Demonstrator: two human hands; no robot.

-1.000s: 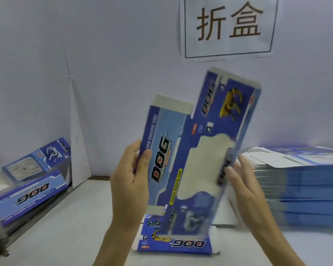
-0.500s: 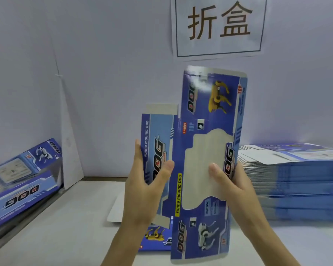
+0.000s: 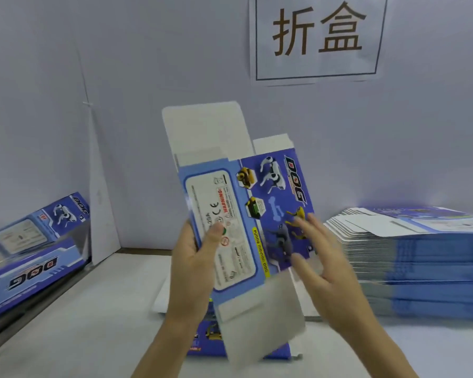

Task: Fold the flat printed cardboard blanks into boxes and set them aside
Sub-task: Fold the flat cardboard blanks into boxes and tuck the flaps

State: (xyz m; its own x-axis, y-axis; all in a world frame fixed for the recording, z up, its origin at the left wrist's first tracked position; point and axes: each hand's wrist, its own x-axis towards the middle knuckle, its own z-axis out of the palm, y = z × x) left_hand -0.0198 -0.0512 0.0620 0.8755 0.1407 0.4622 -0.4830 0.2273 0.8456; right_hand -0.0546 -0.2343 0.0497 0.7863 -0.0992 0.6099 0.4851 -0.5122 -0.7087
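A pale wall with a paper sign (image 3: 317, 36) backs a white surface (image 3: 93, 309). A tall stack of flat blanks (image 3: 421, 263) sits on it to the right, and folded boxes (image 3: 33, 257) lean at the far left.

The cardboard blank (image 3: 246, 214) being worked is in the air above the middle of the surface. Its long axis is nearly upright, with the top leaning a little to the left and plain white flaps at the top and bottom ends. The left hand (image 3: 194, 266) pinches its left long edge about halfway up, thumb on the printed face and fingers behind. The right hand (image 3: 325, 266) is spread wide and holds nothing. It is at the opposite long edge, its fingertips over the dog pictures, but motion blur hides whether they touch.

The blank therefore lies between the hands, with its creases running along its length. Squaring it up likely means the right hand pushing that free edge leftward against the left hand's hold.

Another printed blank (image 3: 202, 339) lies flat on the surface beneath.
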